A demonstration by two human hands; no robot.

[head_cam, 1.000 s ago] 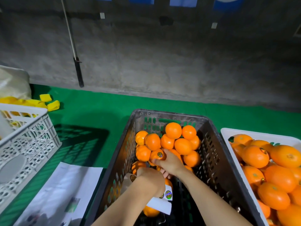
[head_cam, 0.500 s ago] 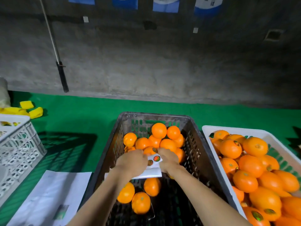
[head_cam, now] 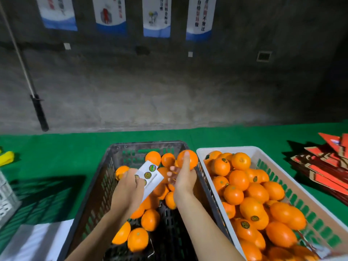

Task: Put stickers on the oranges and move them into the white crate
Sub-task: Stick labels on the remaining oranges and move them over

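My right hand [head_cam: 181, 180] grips an orange [head_cam: 190, 158] lifted above the right wall of the dark crate [head_cam: 105, 176], close to the white crate [head_cam: 263, 153]. My left hand [head_cam: 130, 187] holds a white sticker sheet [head_cam: 150, 176] with round stickers over the dark crate. Several loose oranges [head_cam: 148, 219] lie in the dark crate. The white crate on the right is piled with oranges [head_cam: 252, 204], some bearing stickers.
A green mat [head_cam: 56, 157] covers the table. A white lattice crate [head_cam: 5, 196] sits at the left edge, white paper [head_cam: 35, 242] at the front left, yellow pieces [head_cam: 6, 157] far left. Red cardboard sheets [head_cam: 323, 166] are stacked at the right. A concrete wall stands behind.
My right hand has lifted an orange out of the dark crate and carried it right, toward the white crate. My left hand drew the sticker sheet away. The view turned right.
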